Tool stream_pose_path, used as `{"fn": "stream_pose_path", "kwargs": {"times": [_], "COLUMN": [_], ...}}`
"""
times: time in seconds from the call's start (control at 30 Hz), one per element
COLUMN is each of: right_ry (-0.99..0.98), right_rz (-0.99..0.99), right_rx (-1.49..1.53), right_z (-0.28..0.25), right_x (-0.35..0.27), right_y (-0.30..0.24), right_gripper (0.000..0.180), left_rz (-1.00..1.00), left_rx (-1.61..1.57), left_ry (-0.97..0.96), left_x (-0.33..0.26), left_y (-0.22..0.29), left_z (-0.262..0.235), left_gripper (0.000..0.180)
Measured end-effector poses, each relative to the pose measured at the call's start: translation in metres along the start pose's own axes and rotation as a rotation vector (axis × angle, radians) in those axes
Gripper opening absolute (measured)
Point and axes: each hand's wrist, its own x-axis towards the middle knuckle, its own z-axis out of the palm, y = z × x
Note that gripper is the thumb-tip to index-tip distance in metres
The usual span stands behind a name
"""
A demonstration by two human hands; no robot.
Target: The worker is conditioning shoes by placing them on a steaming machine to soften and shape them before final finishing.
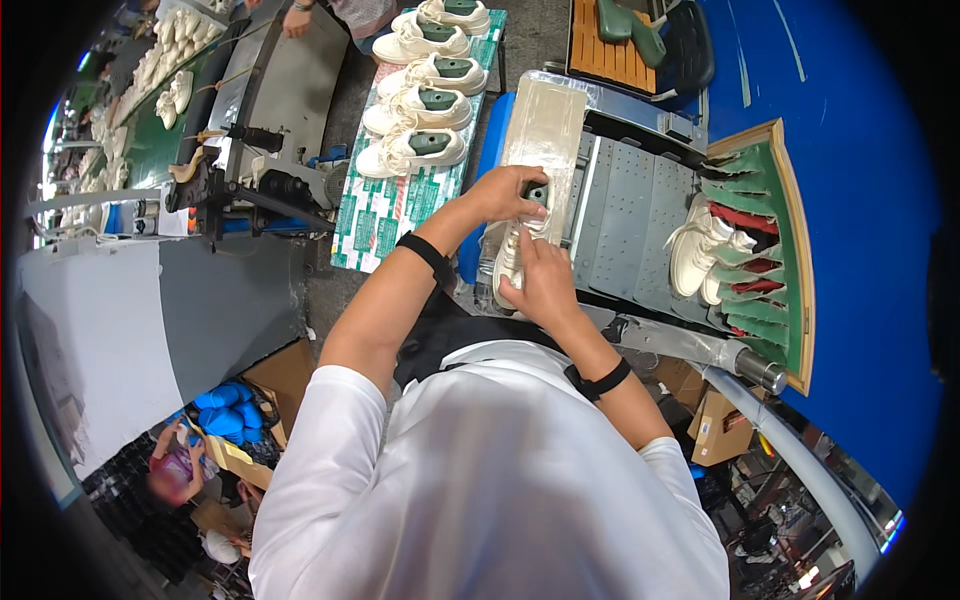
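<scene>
A cream sneaker (508,258) with a dark green shoe last inside lies on a narrow, tape-covered ledge (545,115) in front of me, its toe toward my body. Around the heel and collar, my left hand (515,196) is closed, next to the top of the green last (537,192). My right hand (541,275) grips the front part of the same shoe, thumb at the toe side and fingers over the laces. The shoe's far side is partly hidden under my fingers.
Several cream sneakers (425,150) on lasts stand along a green-and-white board (385,215) to the left. At right, a metal conveyor (640,215) carries more sneakers (692,262) into a blue machine (850,250) with a flapped opening. Green lasts (630,30) lie on an orange slatted rack.
</scene>
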Motion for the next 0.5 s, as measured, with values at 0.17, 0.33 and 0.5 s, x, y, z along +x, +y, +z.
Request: {"fn": "stream_pose_path", "kwargs": {"times": [0.17,0.33,0.5], "right_ry": [-0.035,-0.107,-0.275], "right_rz": [-0.020,0.244,0.037], "right_rx": [-0.112,0.439,0.639], "right_z": [0.011,0.004,0.026], "right_x": [-0.004,0.008,-0.007], "right_y": [0.003,-0.007,-0.042], "right_gripper": [0.085,0.074,0.074], "left_rz": [-0.048,-0.072,-0.033], "left_rx": [-0.025,0.012,0.100], "left_ry": [-0.039,-0.032,0.011], "left_x": [-0.002,-0.002,-0.004], "left_y": [0.013,0.013,0.008], "left_z": [-0.010,-0.008,0.000], "left_gripper": [0.066,0.065,0.065]}}
